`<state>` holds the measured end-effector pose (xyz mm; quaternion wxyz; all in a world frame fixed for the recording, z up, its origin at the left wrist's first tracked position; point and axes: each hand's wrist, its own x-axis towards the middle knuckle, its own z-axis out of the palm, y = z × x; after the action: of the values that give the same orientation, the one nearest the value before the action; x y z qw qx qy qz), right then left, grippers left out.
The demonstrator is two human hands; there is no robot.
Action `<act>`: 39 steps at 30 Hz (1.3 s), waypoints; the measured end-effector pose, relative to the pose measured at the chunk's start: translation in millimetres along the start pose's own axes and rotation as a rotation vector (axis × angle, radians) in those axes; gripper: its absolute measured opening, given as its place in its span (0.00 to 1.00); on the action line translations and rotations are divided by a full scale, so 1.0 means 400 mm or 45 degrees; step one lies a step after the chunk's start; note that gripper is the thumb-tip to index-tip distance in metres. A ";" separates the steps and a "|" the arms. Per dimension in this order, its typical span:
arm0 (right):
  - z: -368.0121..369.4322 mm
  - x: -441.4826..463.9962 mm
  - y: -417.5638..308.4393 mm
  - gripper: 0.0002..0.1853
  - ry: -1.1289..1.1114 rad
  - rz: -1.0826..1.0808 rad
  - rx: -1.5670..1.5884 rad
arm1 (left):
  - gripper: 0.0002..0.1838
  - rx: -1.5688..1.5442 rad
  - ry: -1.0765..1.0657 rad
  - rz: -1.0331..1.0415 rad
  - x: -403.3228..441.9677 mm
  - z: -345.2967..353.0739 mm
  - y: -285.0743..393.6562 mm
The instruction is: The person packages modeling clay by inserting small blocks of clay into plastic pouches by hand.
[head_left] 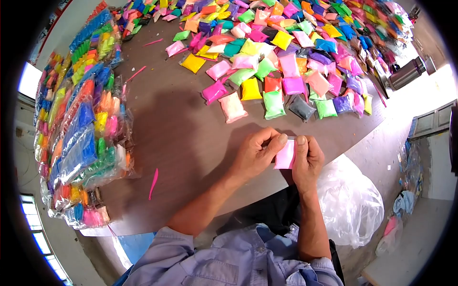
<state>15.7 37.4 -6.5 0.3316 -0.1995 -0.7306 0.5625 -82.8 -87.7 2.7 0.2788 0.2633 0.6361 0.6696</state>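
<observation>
Between my two hands, over the near edge of the table, is a small pink packet [285,157] in clear plastic. My left hand [260,151] pinches its upper left corner, thumb on top. On the other side, the thumb and curled fingers of my right hand [307,159] close on the packet's upper right corner. The packet hangs down flat from both grips. Just beyond my hands lie more packets of the same kind: a peach packet [233,107], a light green packet [274,104] and a black packet [301,108].
A big heap of coloured packets [286,43] covers the table's far side. Stacked clear bags of coloured packets [86,128] stand along the left. A pink plastic tool [153,184] lies on the brown table [162,128]. A large clear plastic bag [350,202] sits below the edge at right.
</observation>
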 end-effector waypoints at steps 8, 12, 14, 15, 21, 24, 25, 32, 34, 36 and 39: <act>0.004 0.000 0.001 0.16 0.001 0.014 0.053 | 0.15 0.029 -0.002 0.001 0.006 -0.004 0.001; 0.005 0.001 0.000 0.15 0.047 0.036 0.068 | 0.13 -0.024 -0.002 -0.004 0.003 0.010 0.003; 0.004 0.002 0.003 0.15 0.059 0.014 0.048 | 0.13 0.081 -0.075 0.025 0.002 0.001 0.008; 0.004 0.002 0.004 0.15 0.056 0.013 0.049 | 0.12 0.184 -0.152 0.053 0.001 -0.001 0.011; 0.007 0.004 -0.004 0.16 0.011 -0.014 0.024 | 0.12 0.244 -0.101 0.035 0.003 -0.003 0.008; 0.004 0.003 0.003 0.16 0.025 0.000 0.018 | 0.11 0.238 -0.129 0.007 0.002 -0.001 0.015; 0.006 0.002 0.005 0.16 0.058 0.024 0.050 | 0.12 0.204 -0.156 -0.031 0.001 0.002 0.015; 0.004 0.001 -0.012 0.17 -0.058 0.061 -0.092 | 0.16 0.169 -0.036 0.131 0.001 0.008 -0.015; 0.001 0.002 -0.007 0.17 -0.074 0.054 -0.053 | 0.17 0.262 -0.039 0.186 0.006 0.002 -0.021; 0.000 0.005 -0.011 0.17 -0.083 0.036 -0.014 | 0.16 0.234 -0.097 0.108 0.005 0.000 -0.005; 0.000 0.008 -0.024 0.17 -0.006 -0.011 -0.019 | 0.15 0.254 -0.190 -0.016 0.002 -0.002 0.017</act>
<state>14.5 36.9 3.3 0.3308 -0.1974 -0.7366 0.5559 -84.1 -87.8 9.5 0.3018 0.3349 0.6788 0.5797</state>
